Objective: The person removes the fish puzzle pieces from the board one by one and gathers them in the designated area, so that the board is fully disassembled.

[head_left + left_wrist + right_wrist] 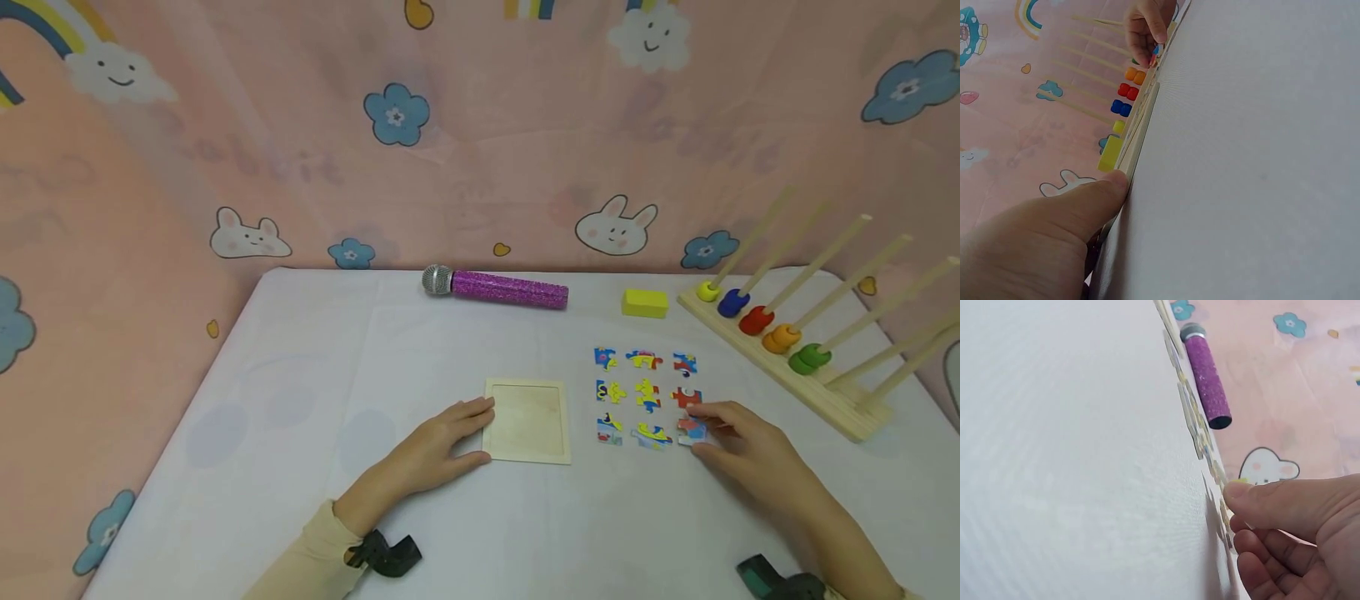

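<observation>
In the head view my left hand (442,442) rests at the left edge of a small square wooden puzzle frame (527,422), its fingers extended and spread along the rim. The inside of the frame shows bare wood. Over at the right, my right hand (750,450) pinches a blue and red jigsaw piece (692,430) between thumb and fingers, at the lower right of several loose pieces. Just above it lies a red jigsaw piece (686,397). The right wrist view shows the thumb (1244,495) pressed toward the index finger; the piece is mostly hidden there.
Loose jigsaw pieces (647,395) lie in rows between the frame and my right hand. A purple glittery microphone (510,289) lies at the back, with a yellow block (645,303) right of it. A wooden peg rack with coloured beads (780,339) stands at the right.
</observation>
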Available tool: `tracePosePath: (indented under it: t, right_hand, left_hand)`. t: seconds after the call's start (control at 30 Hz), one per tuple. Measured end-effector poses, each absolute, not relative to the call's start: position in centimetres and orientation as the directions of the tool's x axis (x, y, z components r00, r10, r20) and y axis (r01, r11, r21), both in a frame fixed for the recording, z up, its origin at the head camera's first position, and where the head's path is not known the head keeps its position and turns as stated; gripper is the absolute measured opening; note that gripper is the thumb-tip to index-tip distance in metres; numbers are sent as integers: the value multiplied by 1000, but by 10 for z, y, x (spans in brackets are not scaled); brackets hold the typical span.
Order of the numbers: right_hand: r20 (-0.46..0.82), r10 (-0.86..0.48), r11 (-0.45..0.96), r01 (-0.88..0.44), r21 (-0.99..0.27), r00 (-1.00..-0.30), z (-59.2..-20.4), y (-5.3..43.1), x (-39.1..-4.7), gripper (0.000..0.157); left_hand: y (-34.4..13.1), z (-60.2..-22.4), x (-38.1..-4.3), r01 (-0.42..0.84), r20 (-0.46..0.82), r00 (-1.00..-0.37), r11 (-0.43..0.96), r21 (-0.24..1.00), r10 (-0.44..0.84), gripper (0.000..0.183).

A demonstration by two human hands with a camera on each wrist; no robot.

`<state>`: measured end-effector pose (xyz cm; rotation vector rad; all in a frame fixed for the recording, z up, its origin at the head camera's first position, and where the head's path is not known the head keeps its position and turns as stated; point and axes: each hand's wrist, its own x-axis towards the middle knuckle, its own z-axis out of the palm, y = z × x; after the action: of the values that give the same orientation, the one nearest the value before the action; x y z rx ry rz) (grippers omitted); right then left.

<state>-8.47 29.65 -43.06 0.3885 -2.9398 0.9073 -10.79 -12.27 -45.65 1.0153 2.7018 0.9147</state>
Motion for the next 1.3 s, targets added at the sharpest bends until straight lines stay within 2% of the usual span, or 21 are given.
tracePosePath:
  t: [0.3, 0.6, 0.83, 1.07, 1.2, 1.3]
  right_hand:
    - [126, -254, 782, -280, -556, -959, -439, 303, -86, 36]
    - [130, -281, 760, -303, -575, -951, -440, 306, -88, 37]
    - [13, -244, 795, -208, -569, -970, -436, 308, -89, 41]
    - [-63, -170, 838, -111, -535, -983, -422, 313, -89, 53]
    - [-42, -132, 882, -98, -460, -990, -417, 320, -91, 60]
    - [15, -113, 906, -109, -408, -993, -415, 326, -92, 66]
  left_hand:
    - [-124, -456, -108, 558, 98, -773, 599, 574, 626, 61]
    - [-123, -457, -109, 559, 100, -772, 595, 578, 628, 61]
    - [-122, -457, -110, 559, 102, -773, 597, 575, 626, 61]
    - [-124, -455, -112, 554, 67, -767, 607, 570, 638, 63]
    - [-134, -446, -116, 586, 85, -768, 643, 493, 634, 64]
    - [-149, -435, -121, 600, 129, -792, 723, 342, 596, 67]
